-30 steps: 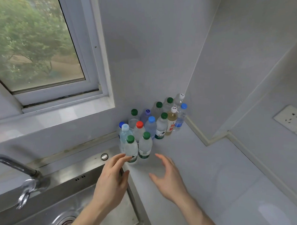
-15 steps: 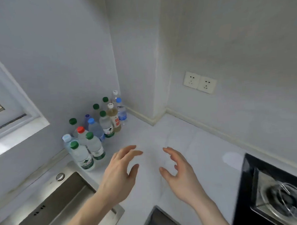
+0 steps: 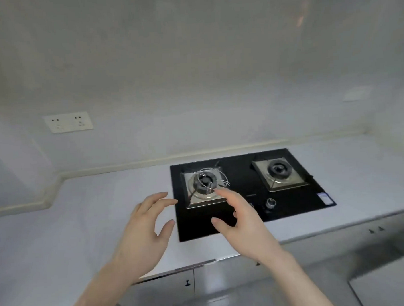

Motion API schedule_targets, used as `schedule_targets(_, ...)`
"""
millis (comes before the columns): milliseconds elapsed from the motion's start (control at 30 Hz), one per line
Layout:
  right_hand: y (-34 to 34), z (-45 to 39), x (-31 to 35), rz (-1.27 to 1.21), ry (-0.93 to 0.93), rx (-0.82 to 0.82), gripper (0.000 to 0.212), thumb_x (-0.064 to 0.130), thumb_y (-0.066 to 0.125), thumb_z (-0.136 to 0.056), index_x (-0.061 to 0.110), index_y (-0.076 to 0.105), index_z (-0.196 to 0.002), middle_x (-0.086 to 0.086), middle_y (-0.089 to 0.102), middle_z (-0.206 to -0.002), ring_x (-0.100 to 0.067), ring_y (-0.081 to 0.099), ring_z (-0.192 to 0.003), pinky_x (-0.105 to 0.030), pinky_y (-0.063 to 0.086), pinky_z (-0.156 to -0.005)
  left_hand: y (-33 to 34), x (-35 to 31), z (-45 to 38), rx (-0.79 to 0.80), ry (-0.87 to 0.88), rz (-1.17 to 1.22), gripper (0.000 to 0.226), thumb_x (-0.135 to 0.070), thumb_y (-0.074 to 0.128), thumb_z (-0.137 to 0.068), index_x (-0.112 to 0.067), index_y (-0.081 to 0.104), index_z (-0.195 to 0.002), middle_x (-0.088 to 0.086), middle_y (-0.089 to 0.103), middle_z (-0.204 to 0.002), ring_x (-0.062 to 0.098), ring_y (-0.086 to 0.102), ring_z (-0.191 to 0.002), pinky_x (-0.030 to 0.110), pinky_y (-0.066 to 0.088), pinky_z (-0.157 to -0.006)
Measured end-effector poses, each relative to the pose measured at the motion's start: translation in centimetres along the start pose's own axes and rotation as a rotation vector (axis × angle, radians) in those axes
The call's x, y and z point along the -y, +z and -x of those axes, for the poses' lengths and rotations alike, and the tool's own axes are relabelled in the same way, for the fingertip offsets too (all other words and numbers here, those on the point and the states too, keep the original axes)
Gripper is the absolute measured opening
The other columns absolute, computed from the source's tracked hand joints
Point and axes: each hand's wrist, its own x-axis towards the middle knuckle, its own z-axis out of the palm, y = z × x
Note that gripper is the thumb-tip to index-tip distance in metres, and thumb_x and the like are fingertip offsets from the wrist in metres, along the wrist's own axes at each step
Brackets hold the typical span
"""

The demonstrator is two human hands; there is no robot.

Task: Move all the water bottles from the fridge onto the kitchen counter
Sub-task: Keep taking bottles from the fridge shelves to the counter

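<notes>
No water bottle and no fridge are in view now. My left hand (image 3: 145, 231) hovers above the white kitchen counter (image 3: 88, 218), fingers relaxed and spread, holding nothing. My right hand (image 3: 242, 225) hangs over the front left corner of the black gas hob (image 3: 248, 174), fingers loosely spread and empty. Both palms face each other, a short gap apart.
The hob has two burners, the left one (image 3: 204, 182) with a wire pan support, the right one (image 3: 279, 170) bare, and knobs (image 3: 270, 203) at its front. A double wall socket (image 3: 68, 122) sits at the left. Cabinet doors (image 3: 170, 288) run below the counter edge.
My view has swung right, away from the cluster of bottles by the sink and window, to the hob. Both hands stay empty and moved along with the turn.
</notes>
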Motion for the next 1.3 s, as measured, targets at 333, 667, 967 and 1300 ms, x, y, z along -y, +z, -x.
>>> schedule_targets(333,-16.6,13.2,-6.9,0.089,0.166,-0.407,0.065,0.037,0.072,-0.095,0.05,0.042,-0.151,0.031,0.03,-0.162,0.009,0.03,-0.148,-0.035,0.034,-0.124,10.9,-17.5,-3.1,0.249,0.429,0.065,0.048,-0.036,0.063,-0.098,-0.045,0.048,-0.142,-0.032,0.031,-0.154,-0.005,0.024,-0.144,0.022,0.03,-0.117)
schedule_targets(667,-27.4,22.4,-12.4,0.192,0.378,-0.734,0.065,0.038,0.071,-0.096,0.046,0.041,-0.153,0.029,0.028,-0.163,0.011,0.027,-0.148,-0.032,0.032,-0.124,21.9,-33.3,-8.0,0.464,0.773,0.15,0.046,-0.036,0.063,-0.097,-0.044,0.048,-0.141,-0.03,0.031,-0.154,-0.003,0.026,-0.145,0.023,0.025,-0.117)
schedule_targets(967,-36.8,22.4,-16.7,0.244,0.487,-0.903,0.066,0.041,0.07,-0.097,0.049,0.038,-0.154,0.031,0.023,-0.165,0.009,0.024,-0.151,-0.037,0.032,-0.125,31.0,-44.7,-13.4,0.599,0.951,0.245,0.043,-0.032,0.063,-0.098,-0.045,0.05,-0.137,-0.029,0.032,-0.154,-0.006,0.025,-0.143,0.015,0.019,-0.111)
schedule_targets(1300,-44.8,24.4,-20.0,0.282,0.621,-1.151,0.064,0.038,0.072,-0.095,0.049,0.043,-0.151,0.03,0.029,-0.162,0.006,0.031,-0.148,-0.04,0.036,-0.124,39.4,-55.6,-17.5,0.738,1.138,0.273,0.046,-0.032,0.066,-0.096,-0.043,0.051,-0.138,-0.027,0.032,-0.155,-0.004,0.026,-0.143,0.016,0.019,-0.112)
